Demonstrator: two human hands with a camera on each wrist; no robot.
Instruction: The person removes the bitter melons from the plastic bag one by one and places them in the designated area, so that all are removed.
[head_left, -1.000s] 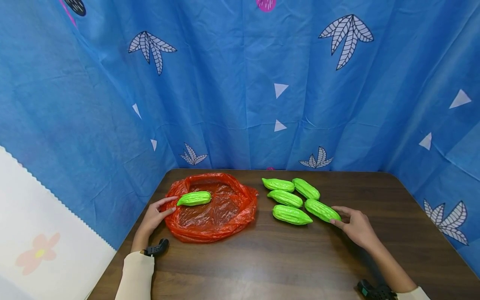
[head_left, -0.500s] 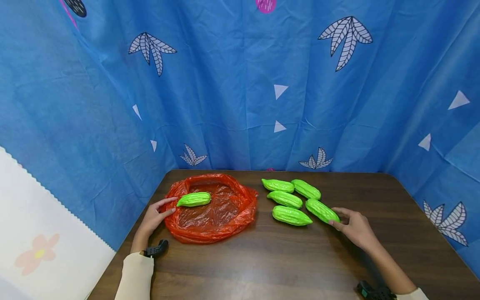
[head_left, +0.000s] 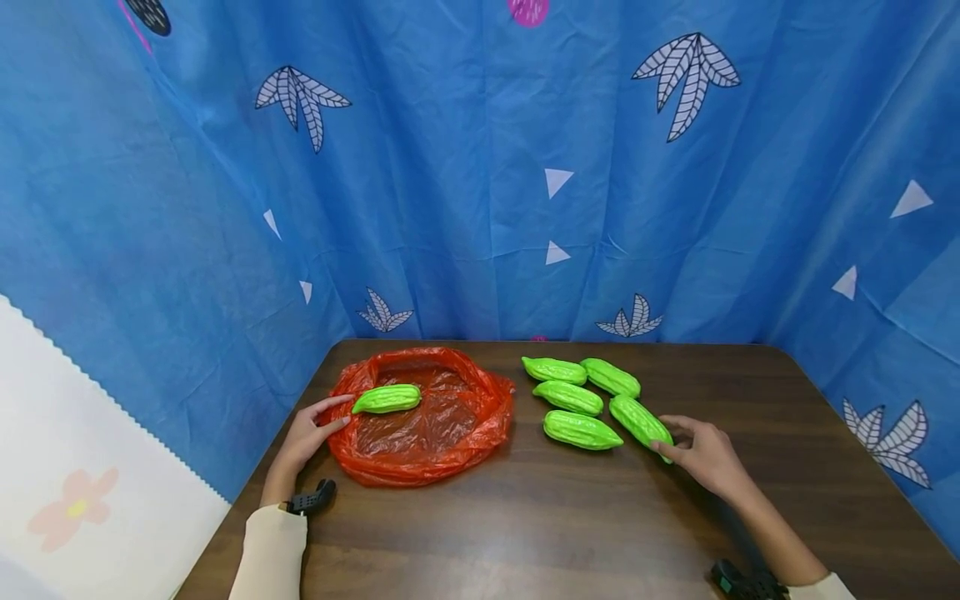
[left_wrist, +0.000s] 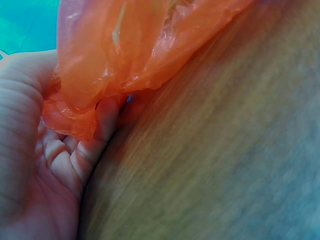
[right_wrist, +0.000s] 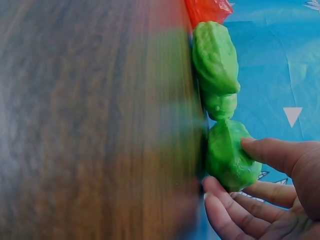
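Observation:
An open-mouthed red plastic bag [head_left: 491, 417] lies on the left part of the table, with one bright green bitter melon [head_left: 388, 398] inside its rim. My left hand [head_left: 306, 432] grips the bag's left edge; in the left wrist view the red film [left_wrist: 135, 45] passes between thumb and fingers. On the right, my right hand [head_left: 703, 454] holds the near end of another bitter melon [head_left: 637, 419], thumb on one side and fingers on the other. That melon [right_wrist: 231, 155] is still low at the table in the right wrist view.
Several more bitter melons lie beside the held one, the nearest [head_left: 581, 430] just left of it. The brown wooden table [head_left: 510, 533] ends at a blue patterned curtain [head_left: 450, 208] behind and at both sides. A white cloth [head_left: 90, 467] hangs at the lower left.
The melon at my right hand has turned slightly, its near end swinging toward me and left as the hand shifted a little left. My left hand and the bag stay put.

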